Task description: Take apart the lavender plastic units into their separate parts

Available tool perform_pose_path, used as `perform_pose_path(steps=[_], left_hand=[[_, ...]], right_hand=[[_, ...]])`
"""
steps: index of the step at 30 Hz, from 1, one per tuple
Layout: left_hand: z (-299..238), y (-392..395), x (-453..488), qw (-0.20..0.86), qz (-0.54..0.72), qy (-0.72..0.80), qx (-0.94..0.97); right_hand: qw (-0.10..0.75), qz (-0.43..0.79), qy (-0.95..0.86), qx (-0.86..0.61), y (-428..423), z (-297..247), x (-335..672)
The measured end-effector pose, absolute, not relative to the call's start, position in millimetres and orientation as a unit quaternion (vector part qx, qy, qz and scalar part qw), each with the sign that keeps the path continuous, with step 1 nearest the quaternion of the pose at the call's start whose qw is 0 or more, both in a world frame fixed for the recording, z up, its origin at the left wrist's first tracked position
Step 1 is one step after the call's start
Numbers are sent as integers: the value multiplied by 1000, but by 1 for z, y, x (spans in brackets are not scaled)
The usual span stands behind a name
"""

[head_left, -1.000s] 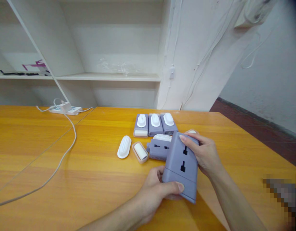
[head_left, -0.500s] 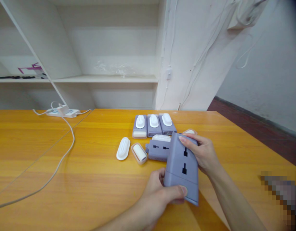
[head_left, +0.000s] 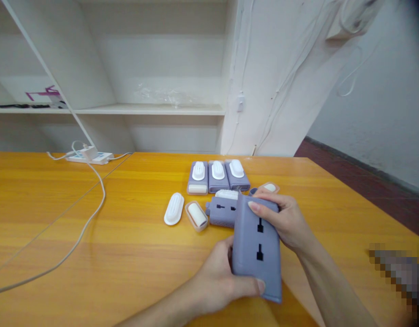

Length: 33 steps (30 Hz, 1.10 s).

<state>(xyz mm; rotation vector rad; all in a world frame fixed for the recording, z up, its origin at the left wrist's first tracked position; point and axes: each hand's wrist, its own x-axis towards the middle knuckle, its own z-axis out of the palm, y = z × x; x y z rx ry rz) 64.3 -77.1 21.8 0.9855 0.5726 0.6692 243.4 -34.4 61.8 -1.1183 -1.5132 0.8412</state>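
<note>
A purple-grey plastic case (head_left: 247,245) with two black keyhole slots is held tilted over the table between both hands. My left hand (head_left: 221,279) closes round its lower left side, thumb lying across the front near the bottom edge. At the upper right, my right hand (head_left: 286,218) grips the case, its thumb on the front face and its fingers behind. A small purple rounded part (head_left: 253,191) shows by the right fingers; I cannot tell what it joins. Just behind lies another slotted purple piece (head_left: 221,218), partly covered, with a white bristled part (head_left: 226,194) behind it.
Three purple cases with white ribbed oval tops (head_left: 217,170) stand in a row farther back. To the left lie a white ribbed oval piece (head_left: 174,209) and a clear tray with a white roll (head_left: 197,216). Another clear tray (head_left: 270,186) sits right. A power strip (head_left: 93,157) trails a cable.
The held case has tipped and come slightly down, so its slots sit lower. The seam across its lower front no longer shows. Both hands keep their hold.
</note>
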Motion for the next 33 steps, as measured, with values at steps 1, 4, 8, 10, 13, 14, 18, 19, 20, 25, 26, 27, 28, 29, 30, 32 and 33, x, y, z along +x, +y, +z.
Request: perform_pose_path(steps=[1,4,8,10,13,14,18,19,20,25,26,27,28,29,30,32,33], left_hand=[[21,-79,65,786,320,268,456],[23,-86,68,771,345,276,459],[25,-96,72,772,364,277,441],[25,-99,74,778,362,285,427],[24,-99,76,773,356,320,417],[23,-99,77,772,353,333,412],[19,-96,77,777,344,363,382],[18,-96,78,777,345,366,378],[17,-96,78,776,347,370,375],[17,-92,77,774,348,389,358],[18,-90,76,779,338,385,363],[19,-89,75,783,326,380,370],[20,-88,75,785,316,376,378],[20,-87,74,784,308,375,386],[21,-87,73,781,305,377,393],[22,-86,72,773,301,386,404],[22,-86,72,773,297,388,405]], right_hand=[[517,348,-631,-462,-35,63,243],[527,341,-630,-457,-35,66,243],[523,340,-633,-458,-35,67,244],[524,329,-632,-466,-34,65,246],[531,309,-622,-486,-33,61,248],[533,305,-618,-491,-33,60,249],[534,296,-612,-502,-30,58,250],[534,295,-613,-502,-30,58,250],[533,296,-614,-501,-30,59,250],[537,293,-623,-488,-31,61,250],[536,289,-627,-485,-32,62,250],[536,286,-629,-484,-33,62,250],[538,285,-630,-482,-34,63,251],[540,286,-629,-481,-34,63,251],[542,288,-627,-481,-35,63,251],[544,293,-623,-481,-36,64,251],[543,294,-622,-481,-36,64,251]])
